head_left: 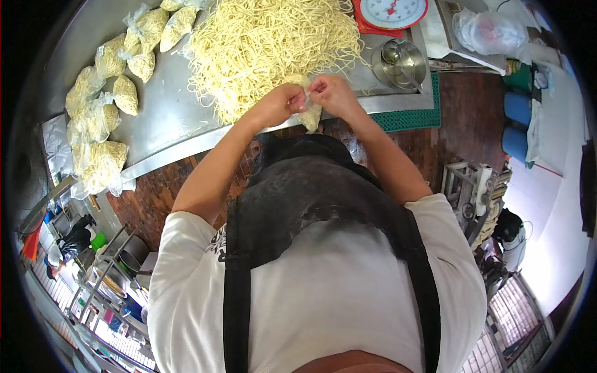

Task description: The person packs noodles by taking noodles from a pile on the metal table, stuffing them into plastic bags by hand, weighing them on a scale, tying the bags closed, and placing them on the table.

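Both my hands meet at the front edge of the metal table, over a clear plastic bag of noodles [310, 118]. My left hand [283, 104] has its fingers closed at the left side of the bag's top. On the right side, my right hand [333, 95] pinches the bag's top between closed fingers. Part of the bag hangs below my hands, and its upper end is partly hidden by my fingers. Just beyond lies a large pile of loose yellow noodles [267, 50].
Several filled noodle bags [125, 94] lie on the metal table [163, 118] at left. A red scale [393, 11] and a metal pot [410, 62] with a ladle stand at right. A green mat [404, 120] is beside the table; a person [513, 239] is at far right.
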Demonstrator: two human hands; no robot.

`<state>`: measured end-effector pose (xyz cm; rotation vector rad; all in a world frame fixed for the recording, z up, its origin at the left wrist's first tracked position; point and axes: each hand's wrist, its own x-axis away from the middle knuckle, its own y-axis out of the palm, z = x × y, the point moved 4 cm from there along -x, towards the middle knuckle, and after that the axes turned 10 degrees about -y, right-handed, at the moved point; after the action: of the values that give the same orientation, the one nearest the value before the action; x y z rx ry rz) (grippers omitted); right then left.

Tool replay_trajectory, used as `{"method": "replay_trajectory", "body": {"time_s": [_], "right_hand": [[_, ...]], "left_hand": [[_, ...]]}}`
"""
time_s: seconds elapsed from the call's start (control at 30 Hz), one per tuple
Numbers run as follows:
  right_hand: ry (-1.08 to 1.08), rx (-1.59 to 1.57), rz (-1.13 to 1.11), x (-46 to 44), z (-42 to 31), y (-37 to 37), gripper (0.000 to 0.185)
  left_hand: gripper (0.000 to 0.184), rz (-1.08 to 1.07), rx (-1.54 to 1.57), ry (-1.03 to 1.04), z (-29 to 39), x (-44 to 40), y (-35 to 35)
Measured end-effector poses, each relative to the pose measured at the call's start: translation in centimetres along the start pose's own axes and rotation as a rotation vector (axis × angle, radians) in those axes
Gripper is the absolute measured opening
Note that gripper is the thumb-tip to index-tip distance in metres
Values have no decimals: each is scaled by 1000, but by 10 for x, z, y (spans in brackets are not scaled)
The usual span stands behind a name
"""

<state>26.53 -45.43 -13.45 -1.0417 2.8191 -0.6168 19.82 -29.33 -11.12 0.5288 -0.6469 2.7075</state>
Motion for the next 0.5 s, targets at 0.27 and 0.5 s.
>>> {"method": "replay_trajectory", "body": {"time_s": [0.27, 0.5], "right_hand": [[132, 124, -55, -10, -11, 0, 20], [7, 220, -12, -8, -8, -6, 19]], "left_hand": [[23, 398, -460, 150, 27, 10, 11], [16, 263, -295, 200, 20, 11, 3]]}}
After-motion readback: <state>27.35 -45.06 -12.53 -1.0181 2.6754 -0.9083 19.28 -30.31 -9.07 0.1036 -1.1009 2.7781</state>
